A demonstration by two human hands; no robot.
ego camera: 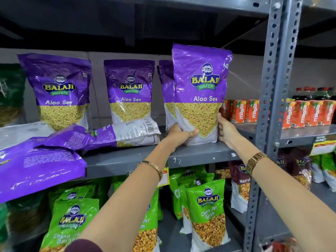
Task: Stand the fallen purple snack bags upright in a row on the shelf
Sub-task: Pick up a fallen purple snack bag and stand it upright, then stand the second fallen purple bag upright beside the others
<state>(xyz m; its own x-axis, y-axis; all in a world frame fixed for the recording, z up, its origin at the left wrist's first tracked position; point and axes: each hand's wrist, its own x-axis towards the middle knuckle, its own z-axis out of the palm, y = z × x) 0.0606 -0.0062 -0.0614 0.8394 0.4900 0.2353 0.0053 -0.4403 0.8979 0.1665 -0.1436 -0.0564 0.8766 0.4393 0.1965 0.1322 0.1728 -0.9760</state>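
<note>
Head view: both hands' grip clasps the Aloo Sev bag [201, 95] base, left hand [179, 134], right hand [225, 131].
Risk: top-heavy bag tips toward 9 o'clock onto fallen purple bags [101, 137] when let go.

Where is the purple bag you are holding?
The held bag stands upright at the right end of the grey shelf, between both hands, just left of the post.
</note>
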